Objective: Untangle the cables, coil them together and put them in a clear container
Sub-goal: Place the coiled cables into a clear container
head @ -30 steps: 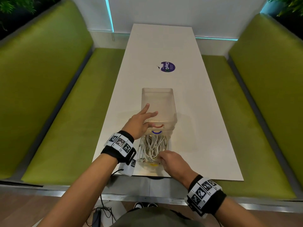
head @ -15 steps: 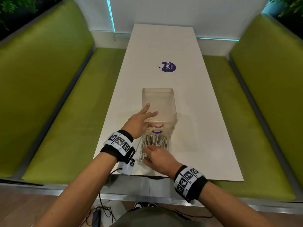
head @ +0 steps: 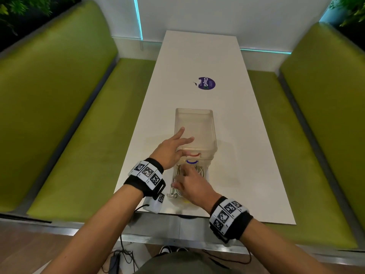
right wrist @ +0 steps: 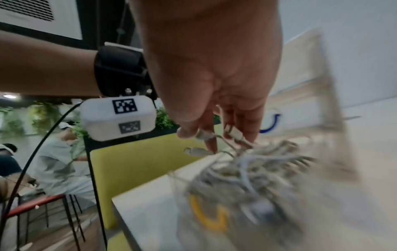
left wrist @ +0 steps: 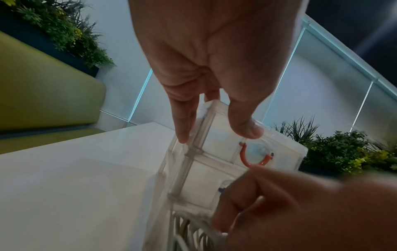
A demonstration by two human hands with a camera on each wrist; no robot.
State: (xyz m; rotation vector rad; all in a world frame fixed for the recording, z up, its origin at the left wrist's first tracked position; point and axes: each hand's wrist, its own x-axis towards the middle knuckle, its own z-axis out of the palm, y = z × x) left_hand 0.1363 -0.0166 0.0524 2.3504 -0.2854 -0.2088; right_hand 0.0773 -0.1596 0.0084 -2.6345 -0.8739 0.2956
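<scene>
A clear container (head: 194,113) with a red handle (head: 194,154) stands on the white table (head: 246,155). In front of it lies an open clear tray (head: 171,194) holding a bundle of white cables (head: 201,171). My left hand (head: 173,147) rests with straight fingers on the container's near left corner (left wrist: 206,115). My right hand (head: 189,182) is down in the tray over the cables (right wrist: 257,169). Its thumb and fingertips (right wrist: 189,134) pinch white cable plugs. The hand hides much of the bundle in the head view.
A blue handle (head: 190,162) and a yellow handle (right wrist: 206,219) mark the tray's ends. A purple round sticker (head: 206,83) lies farther up the table. Green benches (head: 83,135) flank both sides. The table's near edge (head: 237,219) is just behind my right wrist.
My right hand has moved from the tray's near end leftward and forward over the cables, toward the blue handle. My left hand has stayed on the container.
</scene>
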